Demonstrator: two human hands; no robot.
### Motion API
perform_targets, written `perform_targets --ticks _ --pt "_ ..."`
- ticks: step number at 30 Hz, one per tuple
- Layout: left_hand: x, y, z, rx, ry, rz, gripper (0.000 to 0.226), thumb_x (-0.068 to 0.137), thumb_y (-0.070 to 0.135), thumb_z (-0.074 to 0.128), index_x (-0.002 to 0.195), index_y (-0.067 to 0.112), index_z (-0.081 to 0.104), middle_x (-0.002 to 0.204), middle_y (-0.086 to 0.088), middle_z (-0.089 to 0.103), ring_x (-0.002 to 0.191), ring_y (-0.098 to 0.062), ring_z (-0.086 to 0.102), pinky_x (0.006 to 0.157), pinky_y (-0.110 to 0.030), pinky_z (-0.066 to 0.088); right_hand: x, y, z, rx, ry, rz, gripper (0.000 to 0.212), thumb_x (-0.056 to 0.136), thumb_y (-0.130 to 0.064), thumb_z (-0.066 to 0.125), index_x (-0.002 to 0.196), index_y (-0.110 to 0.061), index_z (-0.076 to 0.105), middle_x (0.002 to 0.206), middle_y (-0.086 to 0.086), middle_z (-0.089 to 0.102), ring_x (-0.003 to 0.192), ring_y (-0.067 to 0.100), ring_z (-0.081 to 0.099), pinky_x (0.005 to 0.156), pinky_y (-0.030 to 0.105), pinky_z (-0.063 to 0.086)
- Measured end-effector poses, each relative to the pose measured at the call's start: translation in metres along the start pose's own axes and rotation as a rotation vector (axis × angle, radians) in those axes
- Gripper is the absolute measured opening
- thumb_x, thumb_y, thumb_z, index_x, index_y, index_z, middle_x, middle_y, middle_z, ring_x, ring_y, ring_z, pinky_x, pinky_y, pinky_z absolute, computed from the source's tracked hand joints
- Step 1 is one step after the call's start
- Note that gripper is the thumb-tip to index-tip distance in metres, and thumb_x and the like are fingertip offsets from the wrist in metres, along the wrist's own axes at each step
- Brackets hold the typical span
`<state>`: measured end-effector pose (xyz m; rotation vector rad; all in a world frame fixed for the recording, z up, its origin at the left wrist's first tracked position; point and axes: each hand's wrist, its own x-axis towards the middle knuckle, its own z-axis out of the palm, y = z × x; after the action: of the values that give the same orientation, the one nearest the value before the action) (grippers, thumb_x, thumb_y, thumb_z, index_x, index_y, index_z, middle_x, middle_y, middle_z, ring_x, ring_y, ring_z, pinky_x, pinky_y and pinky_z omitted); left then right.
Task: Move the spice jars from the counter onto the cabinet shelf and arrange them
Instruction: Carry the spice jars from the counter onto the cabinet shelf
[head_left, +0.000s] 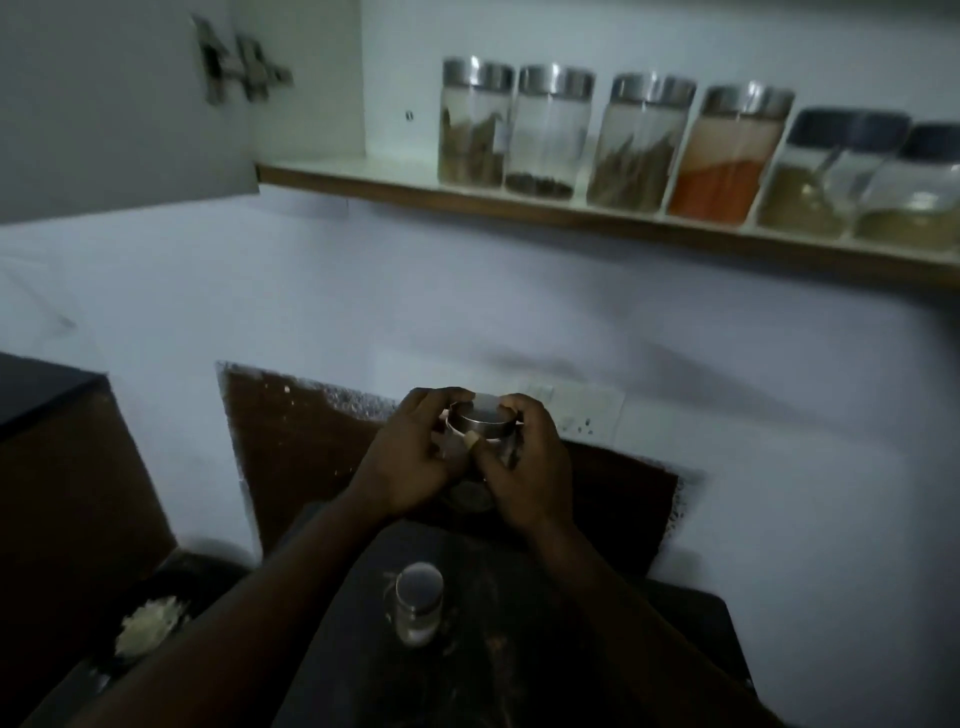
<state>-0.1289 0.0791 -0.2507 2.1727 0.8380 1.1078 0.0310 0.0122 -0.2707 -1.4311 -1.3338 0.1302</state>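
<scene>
A pale wall (779, 415) fills most of the dim view, with a rough brown patch (301, 452) low on it and a pale switch plate (582, 410) at the patch's upper right edge. At upper left hangs an open cabinet door (104, 104) with a metal hinge (239, 67). The dark desk (519, 649) lies at the bottom, and a dish of pale crumbly stuff (150, 623) sits low at the left.

The cabinet shelf (363, 179), white on top with a brown front edge, runs from centre to right. Six jars stand on it in a close row: a steel-lidded jar of brown leaves (472, 130), a near-empty jar with dark seeds (545, 140), a second leafy jar (636, 150), a jar of red powder (722, 166), then two dark-lidded jars, one with tan powder (821, 176) and one at the frame edge (919, 192). The picture is blurred, so any labels or writing cannot be read.

Both arms reach forward over the desk. The left grip (410, 457) and the right grip (524, 467) curl round one steel-lidded spice jar (480, 418) from either side, fingers at its lid and glass. It is held in front of the brown patch, well below the shelf.

A small steel-lidded jar (418, 605) stands upright on the desk between the forearms, touched by neither hand
</scene>
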Motion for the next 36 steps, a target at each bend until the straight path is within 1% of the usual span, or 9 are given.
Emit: perform_targets --ticks 2,4,12,18,25,29,31,34,36 --pt "0.013 0.016 -0.026 -0.037 0.066 0.064 0.057 0.074 0.043 0.072 0.129 0.038 0.057 0.124 0.014 0.053 0.101 0.000 0.063 0.080 -0.026 0.059 0.019 -0.031 0.001 0.065 0.027 -0.033 0.053 0.082 -0.053 0.069 0.128 -0.033 0.053 0.122 -0.017 0.063 0.108 0.003 0.062 0.086 0.025 0.055" --pt "0.026 0.032 -0.053 -0.041 0.153 0.161 0.055 0.077 0.039 0.075 0.129 0.042 0.055 0.123 0.019 0.052 0.100 -0.004 0.064 0.078 -0.026 0.059 0.039 -0.065 0.002 0.090 0.069 -0.096 0.051 0.084 -0.056 0.069 0.128 -0.036 0.051 0.121 -0.018 0.064 0.107 0.003 0.064 0.083 0.032 0.058" --pt "0.103 0.091 -0.158 -0.096 0.435 0.445 0.059 0.084 0.042 0.071 0.138 0.038 0.049 0.125 0.018 0.055 0.107 -0.009 0.062 0.079 -0.023 0.056 0.134 -0.209 0.001 0.028 0.242 -0.351 0.047 0.084 -0.063 0.067 0.122 -0.038 0.054 0.109 -0.021 0.066 0.102 -0.001 0.064 0.078 0.029 0.058" --pt "0.167 0.111 -0.212 -0.040 0.472 0.432 0.060 0.087 0.050 0.064 0.141 0.043 0.040 0.127 0.016 0.057 0.106 -0.004 0.062 0.082 -0.038 0.060 0.212 -0.275 -0.004 -0.223 0.201 -0.378 0.051 0.078 -0.069 0.065 0.113 -0.036 0.051 0.102 -0.013 0.068 0.094 0.015 0.065 0.078 0.036 0.055" --pt "0.209 0.096 -0.217 0.057 0.368 0.243 0.073 0.089 0.035 0.069 0.150 0.040 0.029 0.140 0.003 0.054 0.117 -0.018 0.059 0.092 -0.031 0.049 0.262 -0.279 0.011 -0.535 0.079 -0.315 0.045 0.083 -0.064 0.066 0.110 -0.032 0.052 0.097 -0.010 0.065 0.084 0.017 0.064 0.068 0.032 0.048" --pt "0.216 0.086 -0.210 0.145 0.222 0.128 0.091 0.088 0.024 0.072 0.159 0.034 0.016 0.145 -0.003 0.051 0.120 -0.024 0.059 0.092 -0.032 0.048 0.273 -0.263 0.022 -0.662 0.034 -0.288 0.052 0.084 -0.055 0.073 0.124 -0.024 0.060 0.114 0.002 0.070 0.101 0.024 0.065 0.075 0.031 0.043" --pt "0.213 0.083 -0.204 0.184 0.156 0.090 0.108 0.084 0.021 0.075 0.160 0.036 0.001 0.141 -0.007 0.052 0.111 -0.025 0.061 0.084 -0.033 0.051 0.273 -0.257 0.024 -0.711 0.023 -0.280 0.061 0.085 -0.055 0.073 0.134 -0.022 0.057 0.128 0.005 0.065 0.114 0.025 0.063 0.083 0.033 0.044" --pt "0.207 0.079 -0.191 0.257 0.201 0.077 0.114 0.084 0.020 0.075 0.158 0.041 -0.010 0.133 -0.010 0.051 0.096 -0.025 0.064 0.073 -0.036 0.051 0.269 -0.251 0.024 -0.735 0.028 -0.302 0.079 0.088 -0.053 0.071 0.154 -0.021 0.040 0.156 0.005 0.044 0.137 0.026 0.050 0.105 0.040 0.043" --pt "0.202 0.077 -0.183 0.244 0.297 0.083 0.108 0.083 0.021 0.074 0.158 0.040 -0.002 0.133 -0.010 0.050 0.097 -0.027 0.064 0.075 -0.039 0.054 0.262 -0.248 0.023 -0.707 0.056 -0.364 0.083 0.087 -0.049 0.072 0.156 -0.021 0.035 0.160 0.004 0.038 0.137 0.026 0.050 0.105 0.042 0.046"
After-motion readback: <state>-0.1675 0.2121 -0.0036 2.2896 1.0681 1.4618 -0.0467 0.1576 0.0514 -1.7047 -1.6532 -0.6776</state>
